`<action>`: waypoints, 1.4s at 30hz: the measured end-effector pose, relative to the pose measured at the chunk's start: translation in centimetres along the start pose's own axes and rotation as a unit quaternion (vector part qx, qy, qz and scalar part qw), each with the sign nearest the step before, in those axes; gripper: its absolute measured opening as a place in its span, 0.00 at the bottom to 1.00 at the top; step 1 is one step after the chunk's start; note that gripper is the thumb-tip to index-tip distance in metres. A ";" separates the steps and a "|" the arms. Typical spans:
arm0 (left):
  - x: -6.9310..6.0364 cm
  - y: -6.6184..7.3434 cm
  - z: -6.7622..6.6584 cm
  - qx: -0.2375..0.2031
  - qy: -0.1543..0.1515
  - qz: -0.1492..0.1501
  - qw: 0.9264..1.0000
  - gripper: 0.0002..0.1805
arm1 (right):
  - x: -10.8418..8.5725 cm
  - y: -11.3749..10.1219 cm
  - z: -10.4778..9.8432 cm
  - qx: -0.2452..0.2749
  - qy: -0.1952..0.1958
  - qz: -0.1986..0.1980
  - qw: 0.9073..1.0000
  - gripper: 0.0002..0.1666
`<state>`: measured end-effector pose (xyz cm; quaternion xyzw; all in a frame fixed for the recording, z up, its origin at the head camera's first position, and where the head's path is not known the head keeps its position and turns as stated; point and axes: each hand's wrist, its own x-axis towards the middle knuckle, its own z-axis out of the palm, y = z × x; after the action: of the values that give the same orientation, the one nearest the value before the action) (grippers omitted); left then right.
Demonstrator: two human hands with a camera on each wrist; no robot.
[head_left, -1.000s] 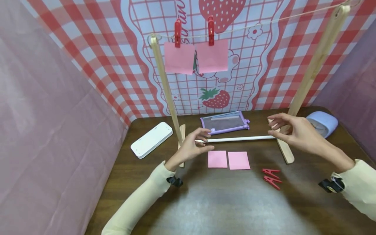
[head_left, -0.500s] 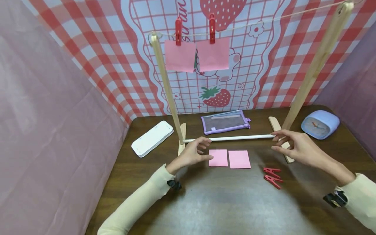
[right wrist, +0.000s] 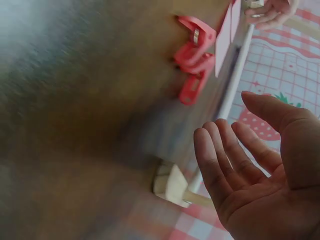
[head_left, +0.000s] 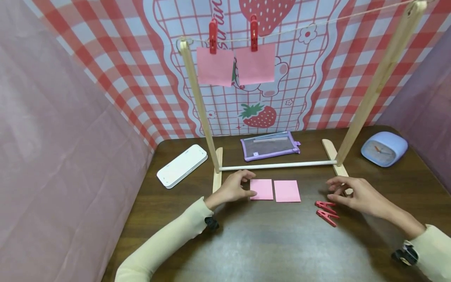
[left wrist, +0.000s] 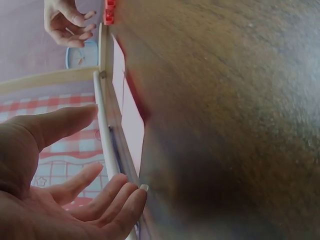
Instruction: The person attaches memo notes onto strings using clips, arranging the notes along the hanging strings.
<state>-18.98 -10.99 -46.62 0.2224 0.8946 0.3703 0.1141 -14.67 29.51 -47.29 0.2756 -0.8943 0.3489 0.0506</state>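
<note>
Two pink paper squares lie side by side on the table, the left one [head_left: 261, 189] near the fingertips of my left hand [head_left: 230, 188] and the other [head_left: 287, 191] to its right. Whether the left fingers touch the paper I cannot tell; in the left wrist view that hand [left wrist: 75, 185] is spread and holds nothing. My right hand [head_left: 363, 196], relaxed and empty, hovers just right of two red clothespins [head_left: 326, 211]. The right wrist view shows its palm [right wrist: 260, 175] below the clothespins [right wrist: 195, 60]. Two more pink sheets [head_left: 255, 64] hang from a string by red clothespins [head_left: 254, 33].
A wooden frame with two posts [head_left: 199, 105] and a white crossbar [head_left: 278, 165] stands behind the papers. Further back lie a purple mesh pouch [head_left: 270, 146], a white case [head_left: 182, 166] at left and a blue clock [head_left: 384, 149] at right.
Both hands have moved down from the white crossbar toward the near side, the left to the paper squares, the right to beside the loose clothespins.
</note>
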 end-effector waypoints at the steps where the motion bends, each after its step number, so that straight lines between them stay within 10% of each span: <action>1: 0.1 0.0 0.0 0.006 -0.002 0.000 1.000 0.32 | -0.2 0.1 0.2 0.002 -0.002 -0.001 1.000 0.21; 42: 2.3 -0.5 1.0 0.081 -0.013 -0.014 0.997 0.28 | -2.1 1.1 1.6 0.011 -0.014 0.011 1.000 0.14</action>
<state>-20.84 -9.61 -47.76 0.2233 0.9231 0.2922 0.1123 -13.38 30.10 -49.72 0.2715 -0.8938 0.3555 0.0308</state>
